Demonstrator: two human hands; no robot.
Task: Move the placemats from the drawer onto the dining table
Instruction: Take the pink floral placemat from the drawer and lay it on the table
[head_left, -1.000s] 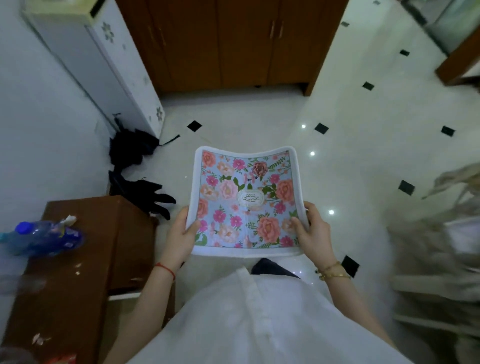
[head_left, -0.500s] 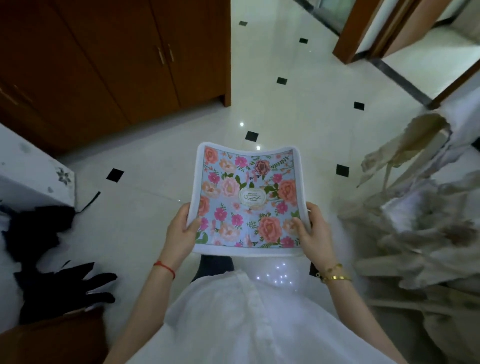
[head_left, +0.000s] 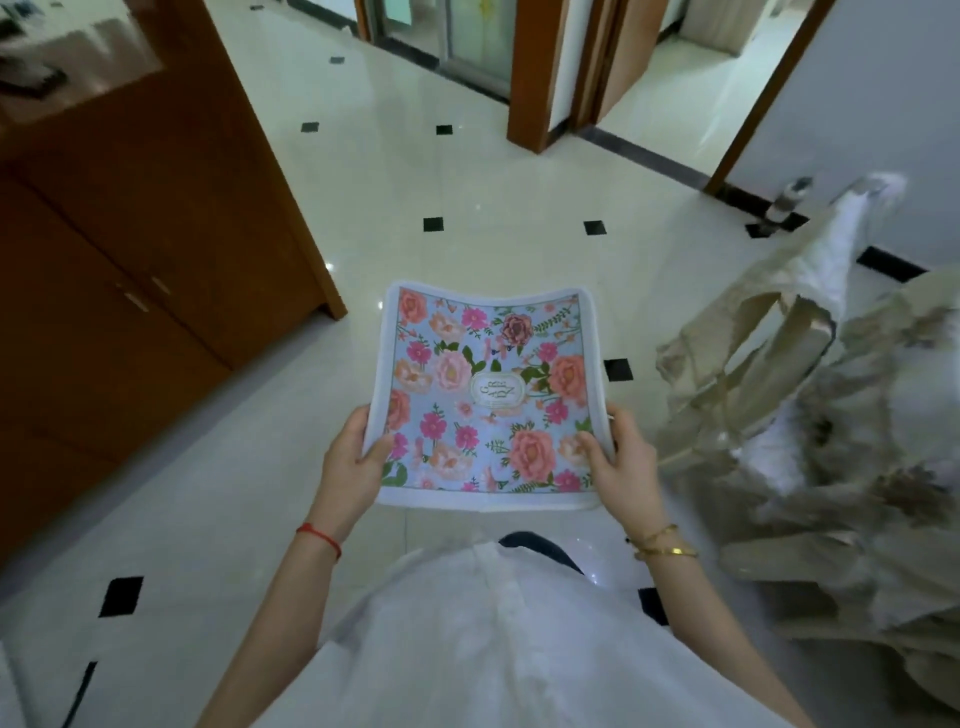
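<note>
Fingers of my left hand (head_left: 347, 464) and my right hand (head_left: 623, 464) are closed on the near side edges of the floral placemat (head_left: 485, 395), thumbs on top, holding it flat and slightly bowed in the middle of the frame, above the tiled floor (head_left: 467, 197). Whether more mats lie stacked beneath it I cannot tell. A wooden cabinet (head_left: 130, 234) fills the upper left; a beige cloth bag (head_left: 769, 374) hangs at the right. I judge this the carrying step. No dining desk is in sight, so next I must find it and lay the mat down.
</note>
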